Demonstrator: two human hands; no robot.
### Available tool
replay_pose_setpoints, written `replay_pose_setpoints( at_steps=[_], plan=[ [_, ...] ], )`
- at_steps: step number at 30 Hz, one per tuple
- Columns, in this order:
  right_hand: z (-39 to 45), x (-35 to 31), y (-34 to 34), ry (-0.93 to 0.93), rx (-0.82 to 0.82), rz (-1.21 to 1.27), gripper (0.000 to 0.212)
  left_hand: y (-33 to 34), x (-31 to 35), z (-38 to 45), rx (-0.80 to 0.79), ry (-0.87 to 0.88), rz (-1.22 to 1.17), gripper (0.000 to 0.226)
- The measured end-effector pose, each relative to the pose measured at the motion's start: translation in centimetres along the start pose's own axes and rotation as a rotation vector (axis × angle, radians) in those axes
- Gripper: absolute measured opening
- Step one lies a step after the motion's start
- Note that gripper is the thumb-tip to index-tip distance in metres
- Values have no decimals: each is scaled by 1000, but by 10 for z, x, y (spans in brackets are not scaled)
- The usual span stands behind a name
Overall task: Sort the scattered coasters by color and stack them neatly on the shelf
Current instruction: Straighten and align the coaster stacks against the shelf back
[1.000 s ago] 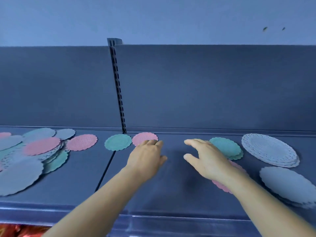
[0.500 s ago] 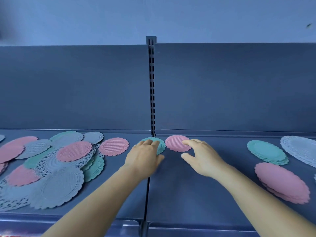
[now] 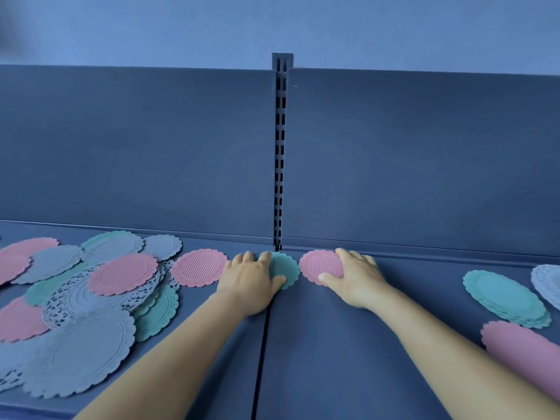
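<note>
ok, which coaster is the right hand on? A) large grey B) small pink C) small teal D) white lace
B: the right hand rests its fingers on the small pink coaster just right of the shelf seam, while the left hand covers the small teal coaster.

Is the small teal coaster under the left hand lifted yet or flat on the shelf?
Flat: teal coaster lies level on the shelf, left hand resting on it.

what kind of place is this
Probably a shop aisle: a metal retail shelf with a flat back panel, a slotted upright for brackets, and coasters laid out like stock.
</note>
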State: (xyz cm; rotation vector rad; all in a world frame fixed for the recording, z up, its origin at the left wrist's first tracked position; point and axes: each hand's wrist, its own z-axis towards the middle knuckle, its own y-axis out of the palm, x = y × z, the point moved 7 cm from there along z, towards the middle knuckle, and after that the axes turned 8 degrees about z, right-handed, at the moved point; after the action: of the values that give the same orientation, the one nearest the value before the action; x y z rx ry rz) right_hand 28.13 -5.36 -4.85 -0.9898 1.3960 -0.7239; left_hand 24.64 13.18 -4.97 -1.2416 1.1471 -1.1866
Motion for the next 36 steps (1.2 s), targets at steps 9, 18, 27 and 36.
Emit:
replay_pose_setpoints(
  at_steps=[9, 18, 27, 36],
  plan=[
    [2, 1, -14, 66, 110, 221, 73, -13, -3, 2, 79, -19, -280, 69],
    [-34, 22, -42, 44, 322, 396, 39, -40, 8, -13, 198, -41, -539, 30],
    [-108, 75, -100, 68, 569, 453, 25, -50, 86, -30, 135, 156, -746, 10],
    [-154, 170, -127, 249, 550, 360, 28, -51, 172, -35, 38, 231, -816, 11]
  ],
)
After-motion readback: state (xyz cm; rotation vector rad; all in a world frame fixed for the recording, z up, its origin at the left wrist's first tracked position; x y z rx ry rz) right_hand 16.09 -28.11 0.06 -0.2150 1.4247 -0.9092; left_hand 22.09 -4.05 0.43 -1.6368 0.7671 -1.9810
